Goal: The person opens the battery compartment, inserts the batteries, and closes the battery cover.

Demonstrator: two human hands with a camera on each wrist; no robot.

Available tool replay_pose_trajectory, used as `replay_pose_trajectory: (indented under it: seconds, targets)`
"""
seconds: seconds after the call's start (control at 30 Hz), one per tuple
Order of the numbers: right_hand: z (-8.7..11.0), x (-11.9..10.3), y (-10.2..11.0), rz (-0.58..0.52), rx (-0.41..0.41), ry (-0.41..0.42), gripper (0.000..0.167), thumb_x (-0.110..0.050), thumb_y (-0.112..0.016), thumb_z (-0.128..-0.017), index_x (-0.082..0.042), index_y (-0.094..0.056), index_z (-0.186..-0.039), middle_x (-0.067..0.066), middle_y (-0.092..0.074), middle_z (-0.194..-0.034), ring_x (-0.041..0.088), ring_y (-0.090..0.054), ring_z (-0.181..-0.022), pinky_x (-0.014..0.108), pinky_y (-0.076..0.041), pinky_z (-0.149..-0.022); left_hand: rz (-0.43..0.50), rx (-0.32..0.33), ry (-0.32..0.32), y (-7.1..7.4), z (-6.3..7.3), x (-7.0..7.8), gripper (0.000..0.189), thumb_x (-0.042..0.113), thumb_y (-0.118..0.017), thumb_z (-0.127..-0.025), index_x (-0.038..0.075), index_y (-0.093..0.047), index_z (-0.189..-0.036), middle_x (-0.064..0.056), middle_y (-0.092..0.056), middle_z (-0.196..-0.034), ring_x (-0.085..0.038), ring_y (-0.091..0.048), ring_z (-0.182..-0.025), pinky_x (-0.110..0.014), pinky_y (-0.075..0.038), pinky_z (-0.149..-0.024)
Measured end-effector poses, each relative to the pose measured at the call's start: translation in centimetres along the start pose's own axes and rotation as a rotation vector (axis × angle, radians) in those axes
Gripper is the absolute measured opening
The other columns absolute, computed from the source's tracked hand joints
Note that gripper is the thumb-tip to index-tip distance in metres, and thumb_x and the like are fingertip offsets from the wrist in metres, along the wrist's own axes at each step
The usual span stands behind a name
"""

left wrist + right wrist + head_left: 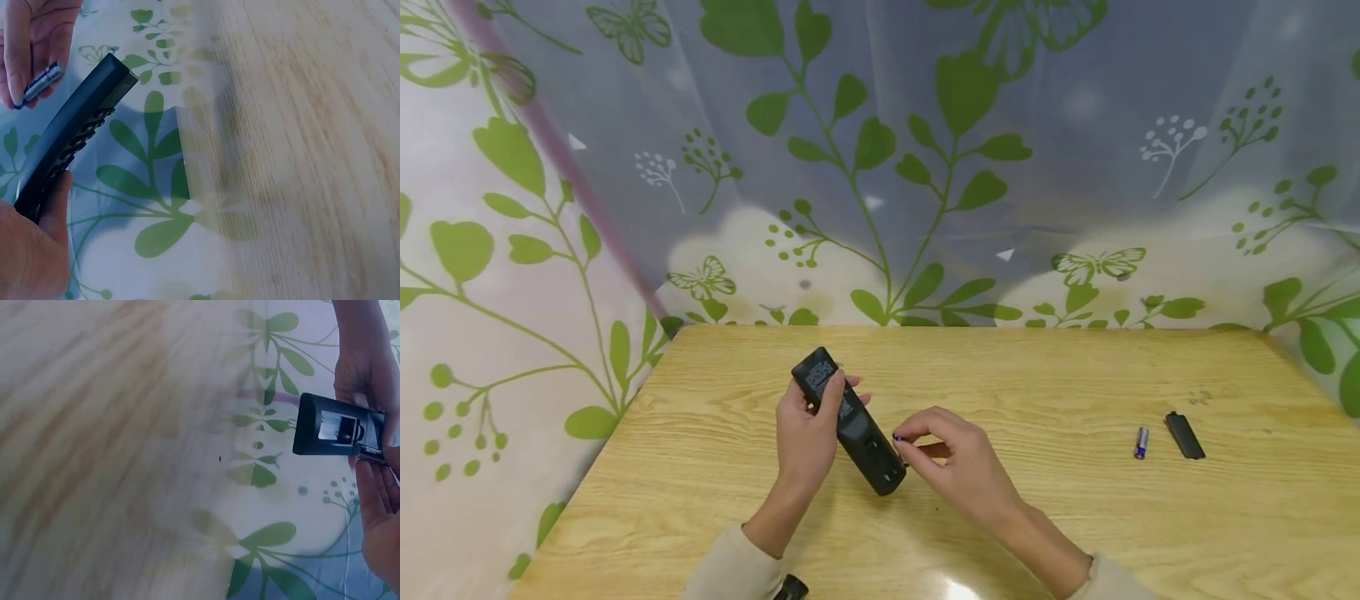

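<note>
My left hand (808,437) grips a black remote control (853,425), back side up, with the thumb lying across its labelled back. At the remote's lower end the battery compartment is uncovered, with metal contacts showing. Between thumb and fingertips, my right hand (962,458) pinches a small blue and silver battery (45,81) close beside that end. The right wrist view shows the battery overlapping the edge of the remote (306,440). Farther right on the table lie a second battery (1141,442) and the black battery cover (1185,436).
Both hands work above a wood-grain table (1037,375). A cloth (925,208) printed with green leaves and butterflies hangs along the table's far edge and left side. Something black (792,588) shows by the left sleeve.
</note>
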State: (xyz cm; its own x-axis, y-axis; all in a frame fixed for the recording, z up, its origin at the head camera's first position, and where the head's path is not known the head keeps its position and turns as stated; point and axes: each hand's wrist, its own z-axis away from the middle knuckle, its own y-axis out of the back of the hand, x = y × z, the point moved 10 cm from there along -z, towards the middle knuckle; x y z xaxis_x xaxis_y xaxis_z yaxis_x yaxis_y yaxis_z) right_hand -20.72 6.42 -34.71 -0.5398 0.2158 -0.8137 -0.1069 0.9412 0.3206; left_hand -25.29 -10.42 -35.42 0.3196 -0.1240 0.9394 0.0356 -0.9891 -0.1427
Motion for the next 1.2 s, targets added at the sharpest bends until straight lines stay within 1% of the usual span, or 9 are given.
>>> replay_pose_trajectory:
  seconds: [0.1, 0.23, 0.33, 0.47, 0.6, 0.77, 0.9, 1.03, 1.2]
  targets:
    - [0.1, 0.0, -0.5, -0.014, 0.001, 0.004, 0.007, -0.008, -0.070, -0.087, -0.011, -0.069, -0.094, -0.006, -0.064, -0.096, 0.013, -0.064, -0.088, 0.028, -0.058, -0.070, 0.008, -0.012, -0.012, -0.2, 0.0, 0.1, 0.030, 0.021, -0.055, -0.099, -0.004, -0.051, -0.114, -0.031, -0.059, -0.105, -0.036, -0.069, -0.084, -0.040, -0.058, -0.075]
    - [0.1, 0.0, -1.2, -0.024, -0.007, 0.006, 0.007, -0.009, -0.070, -0.088, -0.012, -0.069, -0.094, -0.007, -0.064, -0.097, 0.013, -0.064, -0.088, 0.030, -0.059, -0.069, -0.010, -0.006, -0.014, -0.2, 0.1, 0.2, 0.029, 0.021, -0.054, -0.099, -0.004, -0.051, -0.115, -0.025, -0.062, -0.103, -0.034, -0.069, -0.083, -0.039, -0.058, -0.073]
    - [0.2, -0.2, -1.5, -0.017, -0.002, 0.016, 0.008, -0.009, -0.070, -0.087, -0.013, -0.069, -0.094, -0.006, -0.064, -0.097, 0.013, -0.064, -0.089, 0.029, -0.059, -0.069, -0.002, -0.005, -0.018, -0.3, 0.2, 0.4, 0.029, 0.020, -0.054, -0.099, -0.004, -0.051, -0.115, -0.025, -0.062, -0.103, -0.037, -0.068, -0.083, -0.039, -0.058, -0.073]
    - [0.1, -0.4, -1.5, -0.001, 0.026, 0.016, 0.009, -0.008, -0.070, -0.087, -0.014, -0.069, -0.093, -0.006, -0.064, -0.097, 0.013, -0.064, -0.089, 0.028, -0.058, -0.069, 0.030, -0.014, -0.032, -0.6, 0.2, 0.7, 0.029, 0.020, -0.054, -0.099, -0.004, -0.051, -0.115, -0.029, -0.060, -0.104, -0.039, -0.068, -0.083, -0.041, -0.058, -0.073]
    - [0.2, -0.8, -1.7, 0.000, 0.026, 0.039, 0.009, -0.007, -0.069, -0.088, -0.013, -0.068, -0.095, -0.004, -0.064, -0.098, 0.015, -0.064, -0.090, 0.027, -0.058, -0.068, 0.040, -0.015, -0.048, -0.7, 0.2, 1.0, 0.028, 0.019, -0.054, -0.100, -0.004, -0.050, -0.115, -0.026, -0.061, -0.103, -0.040, -0.067, -0.082, -0.041, -0.058, -0.071]
    - [0.4, -1.3, -2.2, 0.032, 0.009, 0.095, 0.010, -0.006, -0.069, -0.088, -0.012, -0.068, -0.095, -0.002, -0.064, -0.100, 0.014, -0.065, -0.088, 0.026, -0.058, -0.066, 0.040, -0.017, -0.059, -0.6, 0.1, 1.3, 0.027, 0.020, -0.054, -0.100, -0.003, -0.051, -0.114, -0.024, -0.062, -0.100, -0.042, -0.067, -0.080, -0.042, -0.059, -0.070]
    - [0.6, -1.8, -2.5, 0.110, -0.005, 0.166, 0.012, -0.002, -0.069, -0.087, -0.011, -0.067, -0.095, -0.003, -0.063, -0.100, 0.010, -0.063, -0.084, 0.021, -0.057, -0.066, 0.042, -0.010, -0.059, -0.5, 0.0, 1.3, 0.027, 0.019, -0.054, -0.100, -0.004, -0.051, -0.114, -0.025, -0.062, -0.100, -0.042, -0.067, -0.079, -0.042, -0.059, -0.069]
    - [0.8, -2.6, -2.8, 0.231, -0.010, 0.248, 0.016, 0.001, -0.071, -0.084, -0.010, -0.067, -0.094, -0.003, -0.062, -0.099, 0.006, -0.060, -0.079, 0.014, -0.052, -0.065, 0.056, 0.001, -0.068, -0.4, 0.0, 1.7, 0.027, 0.018, -0.054, -0.099, -0.005, -0.052, -0.114, -0.027, -0.061, -0.099, -0.045, -0.066, -0.078, -0.042, -0.059, -0.069]
    - [1.0, -3.5, -3.1, 0.365, 0.005, 0.322, 0.020, 0.003, -0.074, -0.080, -0.008, -0.065, -0.095, -0.002, -0.062, -0.096, 0.008, -0.061, -0.082, 0.012, -0.050, -0.068, 0.050, 0.030, -0.068, -0.4, 0.0, 2.1, 0.026, 0.018, -0.055, -0.099, -0.005, -0.053, -0.113, -0.023, -0.064, -0.097, -0.045, -0.066, -0.075, -0.042, -0.059, -0.068]
